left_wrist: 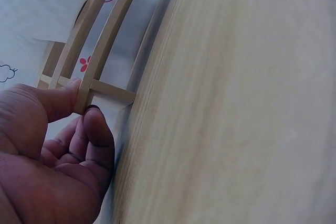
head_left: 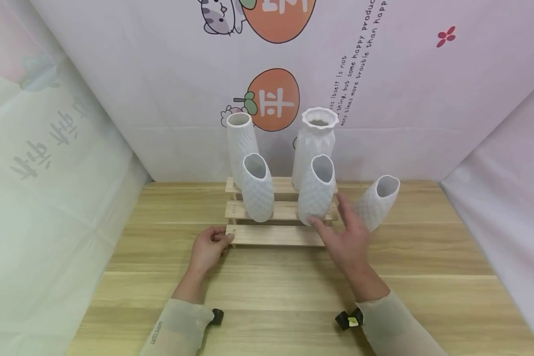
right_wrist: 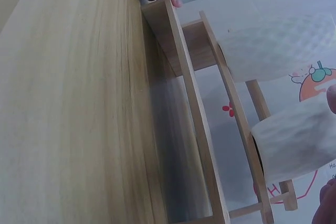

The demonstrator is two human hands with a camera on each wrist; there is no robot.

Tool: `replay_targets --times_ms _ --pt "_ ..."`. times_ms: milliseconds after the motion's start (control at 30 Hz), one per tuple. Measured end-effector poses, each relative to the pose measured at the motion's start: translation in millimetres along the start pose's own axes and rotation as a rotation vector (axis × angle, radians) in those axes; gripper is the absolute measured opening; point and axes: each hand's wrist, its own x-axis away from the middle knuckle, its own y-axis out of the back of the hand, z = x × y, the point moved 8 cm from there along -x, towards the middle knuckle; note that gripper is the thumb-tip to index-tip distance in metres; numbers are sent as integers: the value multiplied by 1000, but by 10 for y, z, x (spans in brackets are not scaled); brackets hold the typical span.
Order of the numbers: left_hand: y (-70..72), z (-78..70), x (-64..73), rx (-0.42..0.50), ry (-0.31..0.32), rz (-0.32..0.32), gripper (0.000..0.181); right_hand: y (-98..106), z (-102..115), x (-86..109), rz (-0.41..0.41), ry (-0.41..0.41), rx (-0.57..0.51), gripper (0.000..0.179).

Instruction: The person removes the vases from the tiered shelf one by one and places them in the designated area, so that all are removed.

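Observation:
A three-step wooden stand (head_left: 276, 236) stands on the table. My left hand (head_left: 208, 249) pinches the left end of its lowest step between thumb and curled fingers, close up in the left wrist view. On the middle step are two white textured vases with slanted mouths, a left vase (head_left: 259, 198) and a right vase (head_left: 315, 200). My right hand (head_left: 350, 242) is beside the right vase, thumb and fingers spread and fairly straight, the thumb tip at its base. In the right wrist view, only fingertips (right_wrist: 332, 99) show at the edge, near that vase.
Two taller white vases, one ribbed (head_left: 242, 143) and one with a scalloped rim (head_left: 313, 148), occupy the top step. Right of the stand, a slanted-mouth vase (head_left: 378, 202) is partly behind my right hand. A printed cloth (head_left: 182, 99) hangs behind the table (head_left: 276, 296).

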Motion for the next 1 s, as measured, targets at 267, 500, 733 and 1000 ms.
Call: replay_targets --times_ms 267,500,733,1000 --pt "-15 13 -17 0 4 -6 40 -81 -31 -37 25 -14 -8 78" --pt "-7 11 -10 -3 9 -7 39 -179 -239 -42 64 -94 -9 85" --pt "-4 6 -4 -7 8 -8 40 -248 -427 -23 81 -119 -57 91" --pt "-8 -4 5 10 18 -6 39 -280 -446 -10 94 -135 -83 86"
